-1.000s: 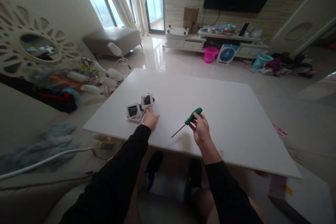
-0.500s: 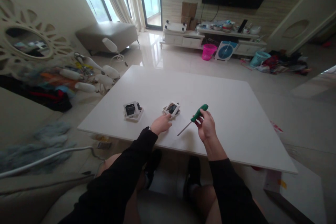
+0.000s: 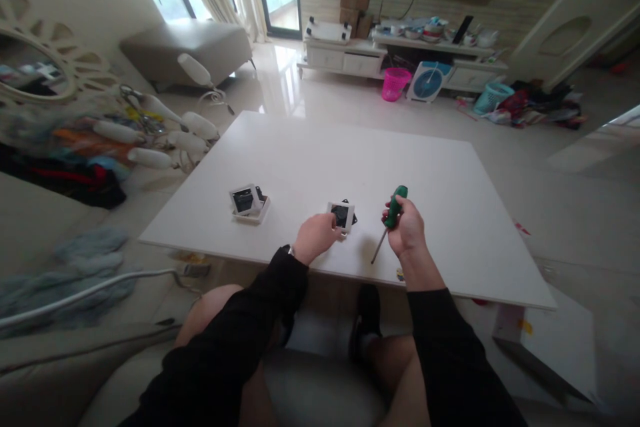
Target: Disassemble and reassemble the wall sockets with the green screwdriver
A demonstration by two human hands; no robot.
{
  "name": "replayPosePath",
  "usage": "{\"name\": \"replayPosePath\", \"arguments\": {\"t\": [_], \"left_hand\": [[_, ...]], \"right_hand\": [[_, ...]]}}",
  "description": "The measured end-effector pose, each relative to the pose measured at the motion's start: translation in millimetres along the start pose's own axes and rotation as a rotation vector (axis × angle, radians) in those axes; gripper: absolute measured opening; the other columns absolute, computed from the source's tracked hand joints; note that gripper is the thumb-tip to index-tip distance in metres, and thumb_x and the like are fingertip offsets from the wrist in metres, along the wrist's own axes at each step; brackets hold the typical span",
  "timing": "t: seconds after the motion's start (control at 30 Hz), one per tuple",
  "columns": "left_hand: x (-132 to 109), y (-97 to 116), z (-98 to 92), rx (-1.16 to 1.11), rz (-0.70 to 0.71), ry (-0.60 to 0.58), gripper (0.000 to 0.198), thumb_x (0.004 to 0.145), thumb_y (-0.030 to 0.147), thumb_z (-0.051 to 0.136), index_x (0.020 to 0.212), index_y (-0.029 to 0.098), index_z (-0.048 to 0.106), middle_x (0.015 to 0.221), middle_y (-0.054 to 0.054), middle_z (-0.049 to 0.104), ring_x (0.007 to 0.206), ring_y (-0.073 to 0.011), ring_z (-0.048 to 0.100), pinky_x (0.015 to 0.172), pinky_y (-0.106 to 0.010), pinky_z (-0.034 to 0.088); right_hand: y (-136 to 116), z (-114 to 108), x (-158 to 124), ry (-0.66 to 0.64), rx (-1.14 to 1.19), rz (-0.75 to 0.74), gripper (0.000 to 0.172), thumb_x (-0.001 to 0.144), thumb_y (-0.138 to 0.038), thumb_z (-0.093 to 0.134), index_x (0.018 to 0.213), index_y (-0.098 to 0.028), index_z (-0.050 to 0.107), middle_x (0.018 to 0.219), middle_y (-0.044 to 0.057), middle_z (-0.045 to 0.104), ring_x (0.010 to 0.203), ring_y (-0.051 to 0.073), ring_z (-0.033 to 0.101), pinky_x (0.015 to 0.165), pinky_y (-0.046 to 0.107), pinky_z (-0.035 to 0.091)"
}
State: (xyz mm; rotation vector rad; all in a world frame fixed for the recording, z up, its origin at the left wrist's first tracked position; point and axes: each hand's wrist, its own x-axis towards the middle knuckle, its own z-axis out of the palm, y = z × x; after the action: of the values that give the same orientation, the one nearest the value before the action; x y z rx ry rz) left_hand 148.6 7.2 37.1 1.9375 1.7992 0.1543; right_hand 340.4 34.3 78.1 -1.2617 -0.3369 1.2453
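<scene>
Right hand (image 3: 407, 227): fingers wrap round green screwdriver (image 3: 397, 205), shaft slants down-left | left hand (image 3: 316, 237): fingers touch white-framed part (image 3: 349, 219) at near-left, pinch unclear | part lies on worktop (image 3: 465, 227) between hands, left nearer

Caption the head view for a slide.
A green-handled screwdriver in the right grip, a white-framed part at the left grip, over a white table.

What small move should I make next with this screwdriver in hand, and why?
I'd probably steady the white-framed part against the table with your left hand: it's at the part's near edge, while the green-handled screwdriver in your right hand points down, apart from the part.
</scene>
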Motion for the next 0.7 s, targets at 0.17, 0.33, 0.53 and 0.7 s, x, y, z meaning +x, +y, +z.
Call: {"name": "replayPosePath", "arguments": {"t": [0.17, 0.33, 0.53, 0.7], "left_hand": [[15.9, -23.9, -11.3, 0.008, -0.117, -0.073, 0.033, 0.096, 0.028, 0.061, 0.123, 0.009, 0.061, 0.126, -0.024, 0.072, 0.119, -0.0318, 0.071, 0.091, -0.033, 0.051], [12.0, -18.6, -2.2, -0.094, -0.088, -0.173, 0.039, 0.095, 0.028, 0.061, 0.127, 0.008, 0.054, 0.123, -0.026, 0.074, 0.115, -0.0326, 0.073, 0.084, -0.033, 0.052], [5.5, -8.4, 6.2, -0.085, -0.079, -0.18, 0.036, 0.097, 0.028, 0.055, 0.128, 0.011, 0.053, 0.121, -0.024, 0.074, 0.114, -0.0341, 0.072, 0.088, -0.038, 0.054], [15.5, -23.2, 4.0, -0.013, -0.049, -0.143, 0.044, 0.095, 0.018, 0.053, 0.138, 0.012, 0.051, 0.144, -0.024, 0.058, 0.123, -0.0326, 0.069, 0.103, -0.043, 0.053]], "right_hand": [[1.8, -3.0, 1.8, -0.017, -0.051, -0.01, 0.009, 0.076, -0.025, 0.066, 0.079, -0.019, 0.061, 0.063, -0.004, 0.064, 0.051, 0.009, 0.06, 0.047, 0.018, 0.045], [1.8, -1.2, -0.7, -0.058, -0.125, -0.02, 0.011, 0.069, -0.023, 0.067, 0.078, -0.02, 0.062, 0.064, -0.004, 0.066, 0.055, 0.011, 0.063, 0.054, 0.021, 0.05], [0.9, 1.2, -4.1, -0.068, -0.138, -0.102, 0.019, 0.062, -0.025, 0.069, 0.078, -0.021, 0.06, 0.065, -0.005, 0.066, 0.055, 0.011, 0.063, 0.054, 0.022, 0.048], [1.0, 0.6, -3.8, -0.068, -0.145, -0.094, 0.018, 0.062, -0.025, 0.068, 0.077, -0.021, 0.059, 0.064, -0.005, 0.066, 0.054, 0.011, 0.062, 0.055, 0.022, 0.048]]}}
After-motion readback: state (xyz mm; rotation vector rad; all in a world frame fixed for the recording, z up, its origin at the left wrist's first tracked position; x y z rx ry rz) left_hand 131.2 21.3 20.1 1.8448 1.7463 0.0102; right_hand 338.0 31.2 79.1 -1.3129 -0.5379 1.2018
